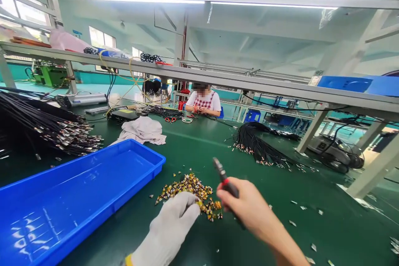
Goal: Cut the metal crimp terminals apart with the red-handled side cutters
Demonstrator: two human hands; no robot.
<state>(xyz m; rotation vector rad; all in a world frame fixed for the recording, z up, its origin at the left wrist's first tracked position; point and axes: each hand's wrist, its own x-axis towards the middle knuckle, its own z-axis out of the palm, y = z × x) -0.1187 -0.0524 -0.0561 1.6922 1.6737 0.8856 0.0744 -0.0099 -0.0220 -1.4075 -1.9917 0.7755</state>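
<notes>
My left hand, in a white glove, has its thumb and forefinger pinched together at the near edge of a pile of small gold and silver metal parts. A yellowish speck shows at its fingertips, too small to name. Bare and wrapped round the dark grips of a pair of pliers, my right hand is just right of the pile. The pliers' jaws point up and forward, above the green table and apart from the parts.
A long blue tray lies at left, with a crumpled cloth behind it. Black cable bundles lie at far left and right. Metal scraps dot the right side. A person sits across the table beyond an overhead shelf.
</notes>
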